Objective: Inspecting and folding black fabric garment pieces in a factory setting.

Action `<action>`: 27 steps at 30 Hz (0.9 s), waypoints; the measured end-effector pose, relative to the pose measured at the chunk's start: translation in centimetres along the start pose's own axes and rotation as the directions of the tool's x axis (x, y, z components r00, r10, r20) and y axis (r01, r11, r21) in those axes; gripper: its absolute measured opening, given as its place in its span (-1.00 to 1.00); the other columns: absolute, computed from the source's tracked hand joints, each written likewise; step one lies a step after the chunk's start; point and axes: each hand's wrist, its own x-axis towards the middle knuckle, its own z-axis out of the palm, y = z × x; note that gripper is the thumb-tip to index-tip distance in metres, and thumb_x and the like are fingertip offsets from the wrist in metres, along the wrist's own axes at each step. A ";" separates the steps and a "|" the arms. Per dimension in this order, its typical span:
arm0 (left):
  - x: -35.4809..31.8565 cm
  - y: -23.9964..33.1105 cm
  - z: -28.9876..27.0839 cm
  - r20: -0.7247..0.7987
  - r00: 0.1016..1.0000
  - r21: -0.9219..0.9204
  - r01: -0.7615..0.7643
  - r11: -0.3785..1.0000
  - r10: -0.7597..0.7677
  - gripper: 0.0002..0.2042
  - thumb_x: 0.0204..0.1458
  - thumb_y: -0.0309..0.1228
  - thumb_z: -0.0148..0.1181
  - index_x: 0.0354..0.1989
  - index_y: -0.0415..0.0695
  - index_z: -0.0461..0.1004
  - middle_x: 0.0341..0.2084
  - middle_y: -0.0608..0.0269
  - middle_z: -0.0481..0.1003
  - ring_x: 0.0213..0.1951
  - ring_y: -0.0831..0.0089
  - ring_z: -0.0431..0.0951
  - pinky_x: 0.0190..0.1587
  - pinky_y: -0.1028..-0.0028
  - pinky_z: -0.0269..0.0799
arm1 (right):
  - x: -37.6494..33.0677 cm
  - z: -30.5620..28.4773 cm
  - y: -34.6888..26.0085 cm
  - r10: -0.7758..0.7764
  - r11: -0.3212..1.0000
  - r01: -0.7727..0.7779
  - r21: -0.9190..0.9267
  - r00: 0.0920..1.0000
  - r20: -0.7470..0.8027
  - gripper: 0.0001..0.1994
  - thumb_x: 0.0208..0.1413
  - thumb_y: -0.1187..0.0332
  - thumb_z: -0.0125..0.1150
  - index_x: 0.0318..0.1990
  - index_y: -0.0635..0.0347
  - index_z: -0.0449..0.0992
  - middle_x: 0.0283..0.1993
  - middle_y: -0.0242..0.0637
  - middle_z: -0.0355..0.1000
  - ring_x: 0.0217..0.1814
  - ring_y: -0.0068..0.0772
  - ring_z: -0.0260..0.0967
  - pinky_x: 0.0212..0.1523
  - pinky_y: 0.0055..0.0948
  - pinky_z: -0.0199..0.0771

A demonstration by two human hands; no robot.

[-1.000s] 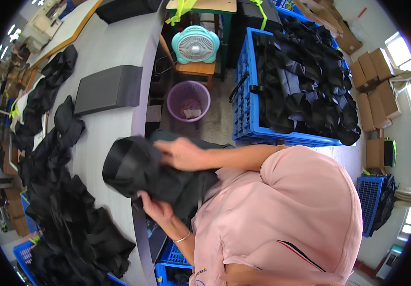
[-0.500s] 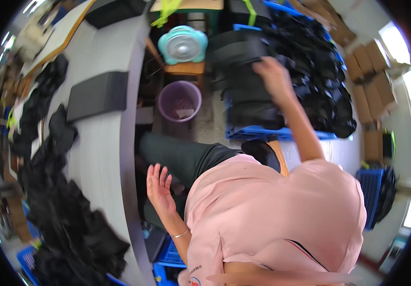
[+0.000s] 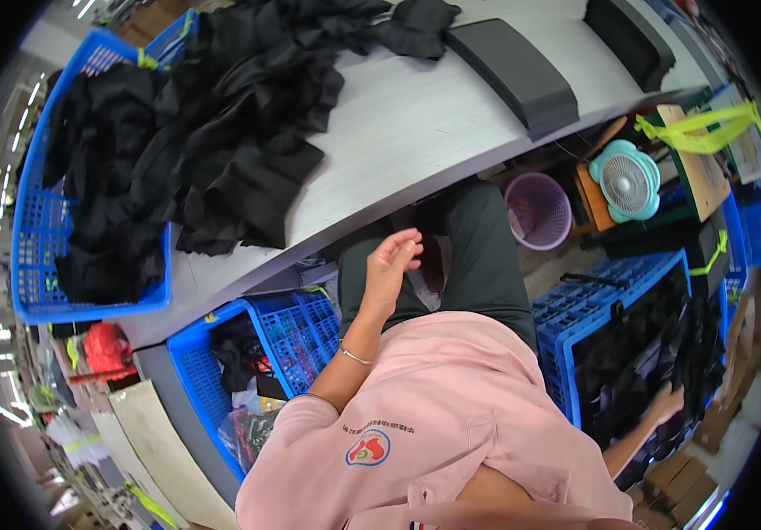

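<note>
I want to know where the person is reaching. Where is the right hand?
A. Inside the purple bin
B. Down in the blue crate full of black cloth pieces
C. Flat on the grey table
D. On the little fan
B: the right hand is sunk among the black cloth pieces in the blue crate at the person's right side, away from the fan, the purple bin and the grey table.

black garments (image 3: 222, 132), blue crate (image 3: 41, 230), lilac bin (image 3: 539, 212)
</note>
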 end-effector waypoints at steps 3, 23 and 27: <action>0.9 3.2 -0.9 -0.217 0.930 0.132 -0.274 0.953 0.298 -0.81 0.21 -0.48 0.13 -0.04 -0.21 0.54 -0.15 0.31 0.55 -0.14 0.60 0.52 -0.16 0.58 0.45 | -0.9 -3.0 -17.3 -0.361 0.887 0.397 0.236 0.915 -0.182 -0.61 0.15 0.45 0.19 0.14 0.31 0.42 0.14 0.00 0.36 0.25 0.00 0.24 0.27 -0.20 0.23; 3.6 17.8 -10.7 0.265 0.509 0.904 -0.428 -0.027 0.819 -0.83 -0.11 -0.59 0.33 -0.30 -0.12 0.65 -0.44 0.23 0.54 -0.37 0.30 0.53 -0.32 0.42 0.43 | -24.0 -27.4 -63.1 -0.705 -0.648 0.327 0.687 0.083 -0.704 -0.64 0.06 0.58 0.14 0.06 0.30 0.44 0.13 -0.04 0.40 0.03 -0.06 0.46 -0.07 -0.30 0.56; 2.3 14.7 -4.4 0.237 0.566 0.785 -0.590 0.187 0.790 -0.80 -0.08 -0.67 0.27 -0.27 -0.16 0.65 -0.44 0.19 0.57 -0.41 0.40 0.56 -0.40 0.52 0.45 | -23.0 -24.9 -64.3 -0.833 -0.377 0.343 0.860 0.280 -0.477 -0.75 0.09 0.56 0.08 -0.04 0.31 0.41 -0.10 0.05 0.42 -0.11 0.15 0.42 -0.24 -0.10 0.48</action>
